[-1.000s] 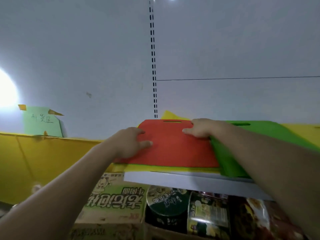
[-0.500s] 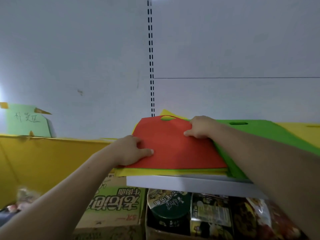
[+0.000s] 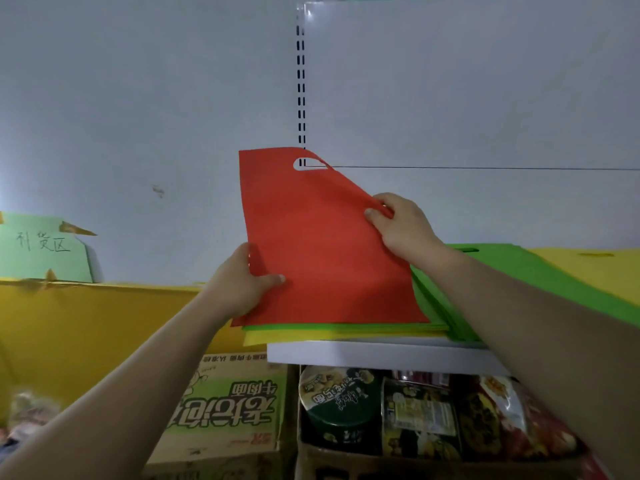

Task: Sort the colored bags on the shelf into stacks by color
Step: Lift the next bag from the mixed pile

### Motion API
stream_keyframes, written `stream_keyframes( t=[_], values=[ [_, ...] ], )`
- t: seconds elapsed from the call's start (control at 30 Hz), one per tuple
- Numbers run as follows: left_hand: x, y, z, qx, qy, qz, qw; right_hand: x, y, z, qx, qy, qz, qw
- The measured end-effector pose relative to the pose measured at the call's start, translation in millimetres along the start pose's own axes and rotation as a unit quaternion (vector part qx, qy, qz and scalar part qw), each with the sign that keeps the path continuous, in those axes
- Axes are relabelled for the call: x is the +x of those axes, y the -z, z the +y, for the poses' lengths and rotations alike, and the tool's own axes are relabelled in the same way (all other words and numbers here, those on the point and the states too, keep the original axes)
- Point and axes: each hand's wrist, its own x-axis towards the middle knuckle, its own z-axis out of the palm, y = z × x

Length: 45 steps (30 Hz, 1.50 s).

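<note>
Lifted since before, the red bag [image 3: 311, 244] now stands tilted above the pile [image 3: 346, 330] on the shelf [image 3: 381, 355], left hand [image 3: 239, 285] and right hand [image 3: 405, 226] each pinching an edge. Next, probably, it needs carrying aside to a red stack.

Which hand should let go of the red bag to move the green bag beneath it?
Right hand: it sits beside the green stack; the left hand grips the red bag's lower left edge, farther away.
</note>
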Motion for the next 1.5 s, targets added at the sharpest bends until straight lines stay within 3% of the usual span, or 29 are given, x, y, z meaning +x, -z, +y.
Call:
stream_keyframes(
  t=[0.13, 0.27, 0.37, 0.7, 0.87, 1.03, 1.3, 1.5],
  values=[
    [-6, 18, -5, -0.135, -0.025, 0.041, 0.990, -18, 10, -20, 0.088, -0.023, 0.071, 0.993],
    [-22, 27, -4, -0.204, -0.081, 0.005, 0.976, -40, 23, -32, 0.132, -0.053, 0.131, 0.981],
    [-33, 26, -2, -0.220, -0.114, -0.008, 0.969, -58, 31, -33, 0.153, -0.091, 0.161, 0.971],
    [-63, -11, 20, -0.259, -0.214, -0.088, 0.938, -157, 84, -29, 0.065, -0.161, 0.285, 0.943],
    [-85, -45, 49, -0.276, -0.251, -0.150, 0.915, -203, 137, -26, 0.144, -0.257, 0.336, 0.895],
    [-113, -92, 94, -0.278, -0.291, -0.200, 0.893, -253, 206, -5, 0.231, -0.268, 0.374, 0.857],
    [-203, -203, 189, -0.344, -0.276, -0.313, 0.841, -347, 340, 12, 0.137, -0.218, 0.494, 0.830],
    [-284, -275, 254, -0.385, -0.276, -0.376, 0.796, -423, 434, 26, 0.039, -0.246, 0.532, 0.809]
  ],
)
